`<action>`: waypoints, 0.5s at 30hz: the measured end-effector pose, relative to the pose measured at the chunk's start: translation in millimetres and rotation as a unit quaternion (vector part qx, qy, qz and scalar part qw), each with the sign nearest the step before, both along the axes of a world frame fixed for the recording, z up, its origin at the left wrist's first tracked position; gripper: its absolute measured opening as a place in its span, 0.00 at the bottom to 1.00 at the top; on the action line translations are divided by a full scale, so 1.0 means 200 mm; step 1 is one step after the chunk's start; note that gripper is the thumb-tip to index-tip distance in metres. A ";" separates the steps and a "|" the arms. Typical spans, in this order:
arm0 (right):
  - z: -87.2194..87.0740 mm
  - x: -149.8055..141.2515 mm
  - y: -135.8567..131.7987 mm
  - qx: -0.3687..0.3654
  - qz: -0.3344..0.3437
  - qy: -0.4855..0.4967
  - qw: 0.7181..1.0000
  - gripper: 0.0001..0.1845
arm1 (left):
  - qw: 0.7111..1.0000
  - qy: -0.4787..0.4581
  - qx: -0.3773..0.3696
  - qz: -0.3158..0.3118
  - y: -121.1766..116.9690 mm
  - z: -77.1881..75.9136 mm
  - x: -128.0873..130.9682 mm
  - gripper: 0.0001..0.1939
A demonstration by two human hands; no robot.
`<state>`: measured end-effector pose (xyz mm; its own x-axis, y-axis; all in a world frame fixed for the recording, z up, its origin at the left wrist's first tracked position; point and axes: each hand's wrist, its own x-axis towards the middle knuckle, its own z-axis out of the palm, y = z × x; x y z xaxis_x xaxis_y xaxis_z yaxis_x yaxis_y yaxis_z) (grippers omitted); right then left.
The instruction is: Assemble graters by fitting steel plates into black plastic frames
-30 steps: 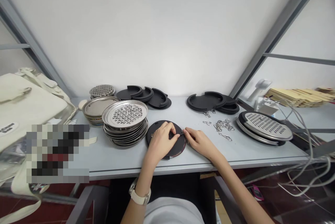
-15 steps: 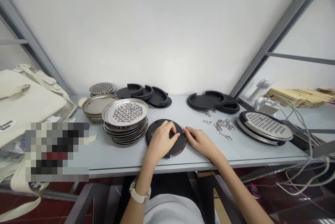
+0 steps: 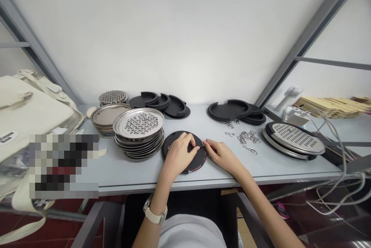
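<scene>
Black and round, a disc [image 3: 197, 160] lies flat on the grey table [image 3: 130, 174] at the clock's centre, dark red showing along its four-o'clock rim; the left hand [image 3: 182, 151] rests over it, fingers curled and thumb bent inward, though I cannot tell whether they grip anything; the right hand [image 3: 222, 157] has thumb and forefinger closed at the two-o'clock edge on a shiny bit [image 3: 203, 144] too small to name; wire clips [image 3: 247, 137] lie loose between two and three; stacked grater plates [image 3: 144, 123] stand towards ten; black holders [image 3: 175, 107] sit near twelve.
</scene>
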<state>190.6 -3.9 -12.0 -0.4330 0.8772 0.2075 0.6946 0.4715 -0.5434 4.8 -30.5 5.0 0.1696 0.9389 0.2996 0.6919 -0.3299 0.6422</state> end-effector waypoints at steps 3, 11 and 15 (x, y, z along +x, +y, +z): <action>0.00 0.00 0.00 -0.004 -0.004 -0.003 1.000 0.18 | 1.000 0.004 0.001 0.000 0.00 0.00 0.00 0.06; 0.00 -0.02 0.00 -0.002 -0.023 -0.004 1.000 0.19 | 1.000 0.003 0.001 -0.003 0.00 0.00 0.00 0.05; 0.00 -0.02 0.01 -0.003 -0.019 -0.006 1.000 0.20 | 1.000 0.004 -0.004 0.002 0.00 0.01 0.00 0.05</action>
